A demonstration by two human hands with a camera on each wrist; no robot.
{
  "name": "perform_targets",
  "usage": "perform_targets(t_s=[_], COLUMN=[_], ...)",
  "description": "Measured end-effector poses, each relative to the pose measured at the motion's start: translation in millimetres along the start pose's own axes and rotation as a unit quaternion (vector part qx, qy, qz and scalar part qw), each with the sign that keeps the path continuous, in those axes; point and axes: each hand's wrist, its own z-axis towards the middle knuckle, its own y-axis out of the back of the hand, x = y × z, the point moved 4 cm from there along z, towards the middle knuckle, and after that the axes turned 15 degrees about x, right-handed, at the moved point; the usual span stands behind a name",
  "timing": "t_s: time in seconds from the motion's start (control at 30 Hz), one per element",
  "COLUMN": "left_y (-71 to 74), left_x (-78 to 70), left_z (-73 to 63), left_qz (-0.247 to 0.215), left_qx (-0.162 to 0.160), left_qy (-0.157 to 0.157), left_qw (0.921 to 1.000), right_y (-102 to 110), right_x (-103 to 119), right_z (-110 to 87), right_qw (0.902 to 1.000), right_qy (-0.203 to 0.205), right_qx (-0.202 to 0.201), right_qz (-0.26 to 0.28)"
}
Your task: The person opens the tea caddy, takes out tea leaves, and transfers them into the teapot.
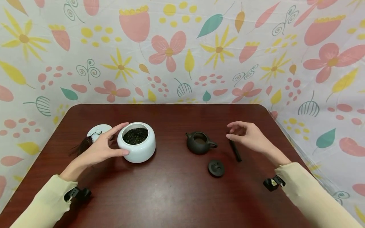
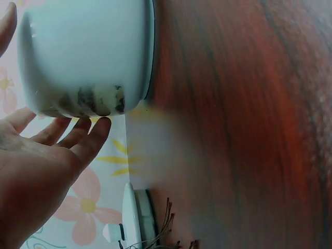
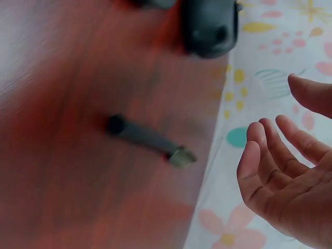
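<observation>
My left hand (image 1: 101, 147) holds a white ceramic tea jar (image 1: 137, 153) by its left side, thumb at the front and forefinger along the far rim. Dark loose tea leaves (image 1: 135, 136) fill the lidless jar, and its side carries a dark painted pattern in the left wrist view. Over the right of the table hovers my right hand (image 1: 251, 136), fingers loosely bent and nothing between them. Below its fingertips lies a slim dark stick (image 1: 236, 152); in the right wrist view the stick (image 3: 145, 136) has a brassy end piece.
Between the hands stands a small dark teapot (image 1: 196, 146) without its lid, handle to the right. The round teapot lid (image 1: 216, 168) lies in front of it. Behind my left hand sits the white jar lid (image 1: 99, 129) with a dark tassel (image 1: 85, 145). Floral cloth (image 1: 176, 85) borders the table.
</observation>
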Motion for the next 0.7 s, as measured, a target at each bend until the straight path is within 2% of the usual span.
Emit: perform_targets(t_s=[0.37,0.7], left_y=[-1.1,1.1], left_x=[4.8,5.8], left_z=[2.9,4.9], left_qz=[-0.018,-0.020], left_qx=[-0.002,0.004], left_qy=[0.004,0.009], left_qw=[0.9998,0.9998], right_y=[-4.6,-12.0], right_x=[-47.4,-70.7], right_z=[-23.9,-29.6], right_qw=[0.9999,0.9990], right_qy=[-0.016,-0.041], right_qx=[0.004,0.007], right_qz=[-0.003,-0.015])
